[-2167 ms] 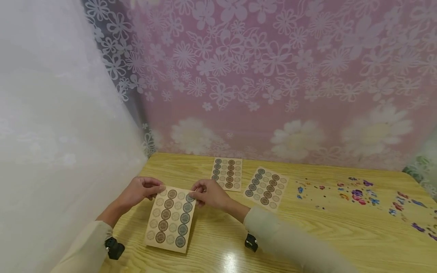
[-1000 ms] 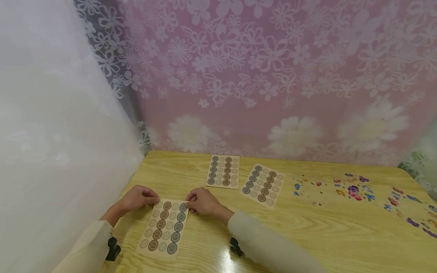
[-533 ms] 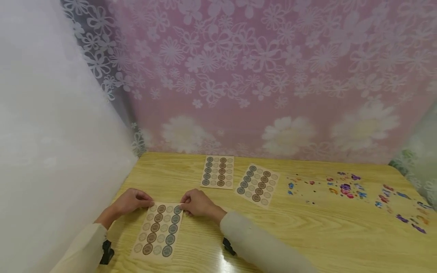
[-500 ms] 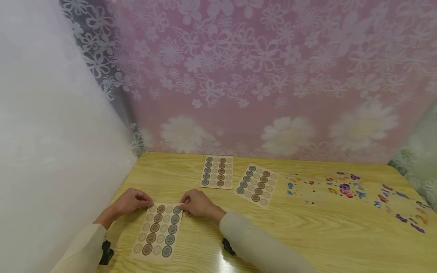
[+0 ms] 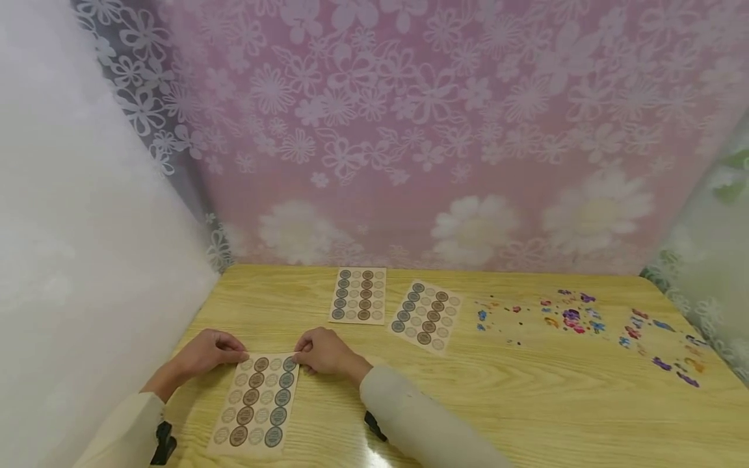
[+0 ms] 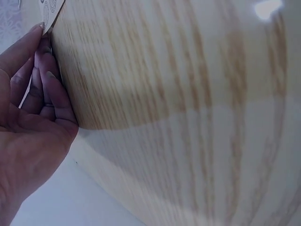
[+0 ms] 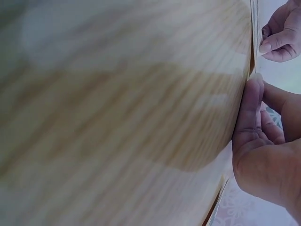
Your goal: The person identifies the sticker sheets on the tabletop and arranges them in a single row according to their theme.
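Note:
A tan sheet of round stickers [image 5: 254, 403], with brown, blue and pale discs in columns, lies low over the near left of the table. My left hand [image 5: 207, 354] pinches its far left corner between thumb and fingertips. At the far right corner, my right hand [image 5: 324, 353] pinches the sheet the same way. The left wrist view catches the sheet's corner [image 6: 51, 12] at the thumb tip, the other fingers curled beside the tabletop. In the right wrist view the sheet shows nearly edge-on, and the left hand [image 7: 284, 35] appears beyond the right one [image 7: 263, 127].
Two similar sticker sheets lie farther back, one straight [image 5: 358, 296] and one turned askew [image 5: 426, 317]. Colourful flower and butterfly stickers [image 5: 570, 316] spread across the table's right side. A floral curtain [image 5: 374, 130] hangs behind the wooden table [image 5: 497, 403], and pale cloth [image 5: 88, 227] hangs at left.
The sticker sheet was raised and tilted at first; both hands have lowered it to the table, keeping hold of its far corners. The head view has since swung right, shifting everything leftward.

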The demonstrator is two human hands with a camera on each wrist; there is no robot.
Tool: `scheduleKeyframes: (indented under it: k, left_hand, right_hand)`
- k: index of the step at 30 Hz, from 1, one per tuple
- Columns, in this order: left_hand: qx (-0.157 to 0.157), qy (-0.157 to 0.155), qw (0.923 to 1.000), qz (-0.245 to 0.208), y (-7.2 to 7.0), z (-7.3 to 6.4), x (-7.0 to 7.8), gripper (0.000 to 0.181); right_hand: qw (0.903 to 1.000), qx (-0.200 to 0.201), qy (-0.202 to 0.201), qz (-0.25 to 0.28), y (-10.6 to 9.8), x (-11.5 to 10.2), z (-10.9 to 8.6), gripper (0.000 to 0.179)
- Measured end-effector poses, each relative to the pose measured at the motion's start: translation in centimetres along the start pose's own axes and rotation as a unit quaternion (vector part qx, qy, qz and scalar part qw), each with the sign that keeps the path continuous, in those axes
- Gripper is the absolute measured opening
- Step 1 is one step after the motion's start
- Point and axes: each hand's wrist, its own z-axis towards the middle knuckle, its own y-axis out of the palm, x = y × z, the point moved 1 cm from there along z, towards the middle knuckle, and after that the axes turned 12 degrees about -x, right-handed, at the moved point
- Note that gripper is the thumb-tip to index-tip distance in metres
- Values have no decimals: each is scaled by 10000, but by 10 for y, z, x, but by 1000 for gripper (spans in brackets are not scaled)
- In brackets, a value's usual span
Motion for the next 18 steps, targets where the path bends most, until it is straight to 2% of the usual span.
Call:
scheduleKeyframes:
  k: [7, 12, 18]
  left_hand:
    - [94, -79, 9999, 108, 0, -2, -1, 22]
    - [37, -143, 9999, -13, 0, -1, -2, 23]
    - [-31, -122, 9999, -49, 0, -1, -1, 23]
  right_hand:
    - [10000, -18, 6, -62, 1, -2, -1, 6]
    - [9995, 8, 30, -320, 1, -4, -3, 7]
    - [9996, 82, 81, -274, 1, -3, -2, 9]
